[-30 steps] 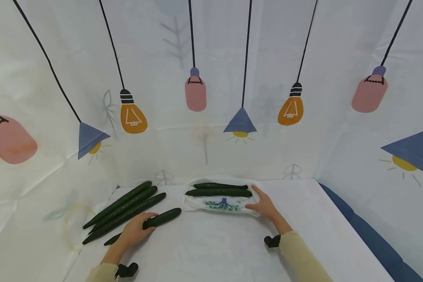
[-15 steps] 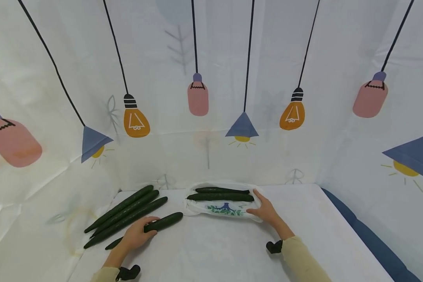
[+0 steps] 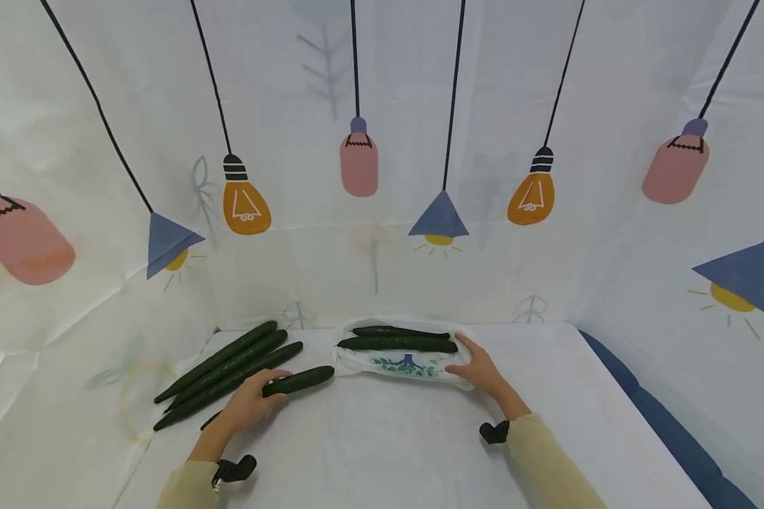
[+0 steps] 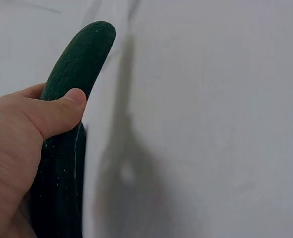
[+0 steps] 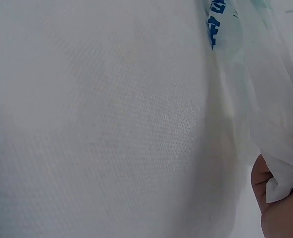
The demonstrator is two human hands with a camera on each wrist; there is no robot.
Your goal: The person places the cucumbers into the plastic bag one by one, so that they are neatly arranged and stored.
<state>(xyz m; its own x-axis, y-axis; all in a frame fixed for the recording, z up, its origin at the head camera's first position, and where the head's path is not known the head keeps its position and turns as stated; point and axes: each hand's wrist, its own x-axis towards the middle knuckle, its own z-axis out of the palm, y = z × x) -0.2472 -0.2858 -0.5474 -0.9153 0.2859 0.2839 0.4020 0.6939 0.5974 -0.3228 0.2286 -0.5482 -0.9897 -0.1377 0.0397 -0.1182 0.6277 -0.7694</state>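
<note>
My left hand [image 3: 248, 403] grips a dark green cucumber [image 3: 302, 380] around its middle, with its far end pointing toward the bag. In the left wrist view the thumb lies along the cucumber [image 4: 82, 59], whose shadow falls on the white surface beside it. My right hand [image 3: 480, 367] holds the right end of a white plastic bag [image 3: 356, 363] printed with a blue and green tree. Two cucumbers [image 3: 397, 344] lie side by side on the bag. Thin plastic [image 5: 275, 99] bunches at the right hand in the right wrist view, where most of the fingers are hidden.
Three more cucumbers [image 3: 229, 375] lie in a slanting row just left of my left hand. Everything rests on a white-covered table [image 3: 382, 445]. A white curtain [image 3: 382, 261] with printed lamps stands behind and at both sides. Blue fabric [image 3: 662, 417] runs along the right edge.
The cucumber in my left hand has shifted slightly right and forward, toward the bag. My right hand keeps its place at the bag's end. The head view has tilted slightly.
</note>
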